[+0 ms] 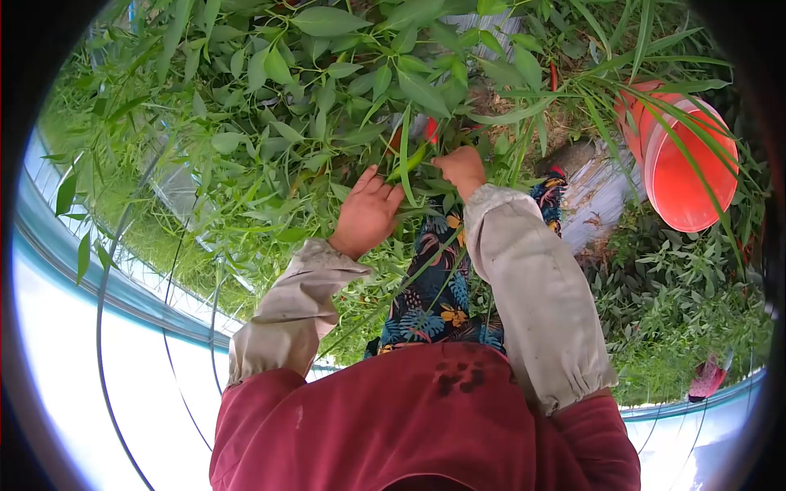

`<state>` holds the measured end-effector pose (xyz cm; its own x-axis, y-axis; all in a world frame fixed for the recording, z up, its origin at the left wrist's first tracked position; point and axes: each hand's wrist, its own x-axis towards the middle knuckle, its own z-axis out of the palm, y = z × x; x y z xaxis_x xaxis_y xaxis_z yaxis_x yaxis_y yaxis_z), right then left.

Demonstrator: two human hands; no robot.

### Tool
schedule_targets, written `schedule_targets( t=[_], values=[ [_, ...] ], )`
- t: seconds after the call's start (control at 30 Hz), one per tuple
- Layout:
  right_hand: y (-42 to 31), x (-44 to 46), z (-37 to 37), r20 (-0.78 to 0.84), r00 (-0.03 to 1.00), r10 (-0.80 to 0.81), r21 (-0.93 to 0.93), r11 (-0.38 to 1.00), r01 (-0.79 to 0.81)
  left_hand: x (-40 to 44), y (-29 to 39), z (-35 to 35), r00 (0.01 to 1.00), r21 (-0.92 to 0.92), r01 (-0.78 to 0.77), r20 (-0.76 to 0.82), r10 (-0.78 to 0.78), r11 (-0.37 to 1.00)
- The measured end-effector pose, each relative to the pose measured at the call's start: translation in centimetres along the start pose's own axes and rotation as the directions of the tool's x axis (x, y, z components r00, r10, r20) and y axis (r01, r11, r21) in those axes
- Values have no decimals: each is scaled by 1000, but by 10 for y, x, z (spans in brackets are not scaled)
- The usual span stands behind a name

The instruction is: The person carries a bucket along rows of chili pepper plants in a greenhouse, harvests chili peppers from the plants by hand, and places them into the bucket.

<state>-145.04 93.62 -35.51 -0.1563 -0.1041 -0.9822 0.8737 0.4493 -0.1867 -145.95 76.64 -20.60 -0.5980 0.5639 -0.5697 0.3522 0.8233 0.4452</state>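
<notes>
My left hand [367, 214] reaches into the leafy pepper plants [327, 90], its fingers stretched out and a little apart among the leaves. Just beyond its fingertips hangs a green chili pepper [407, 164], slanting up to the right. On the other side of that pepper is my right hand [462, 170], with the fingers curled closed; what they hold, if anything, is hidden. A red chili pepper [431, 129] shows between leaves just above the right hand. Another red chili pepper [553, 78] hangs farther up and to the right.
A red bucket [692, 168] lies tilted at the right, its mouth partly crossed by long grass blades. Grey plastic sheeting [602, 192] covers ground beside it. Patterned trousers [434, 278] show below my hands. At the lower right is a pink item [706, 380] among the plants.
</notes>
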Motion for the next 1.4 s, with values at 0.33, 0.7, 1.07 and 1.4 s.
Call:
schedule_targets(
  t=[0.33, 0.7, 1.07, 1.4],
  values=[
    [-9, -70, -25, -601, 778, -185, 28, 967, 251, 78, 53, 28, 969, 356, 214, 41, -244, 910],
    [8, -82, -36, -566, 817, -111, 539, 699, 469, 100, 52, 28, 962, 273, 251, -176, -208, 929],
    [60, -206, -200, -359, 919, -161, 675, 635, 375, 30, 19, -12, 997, 244, 64, 24, -72, 968],
    [137, -218, -304, -539, 840, 54, 690, 601, 404, -36, -33, -65, 972, 233, -38, 233, -18, 972]
  ],
)
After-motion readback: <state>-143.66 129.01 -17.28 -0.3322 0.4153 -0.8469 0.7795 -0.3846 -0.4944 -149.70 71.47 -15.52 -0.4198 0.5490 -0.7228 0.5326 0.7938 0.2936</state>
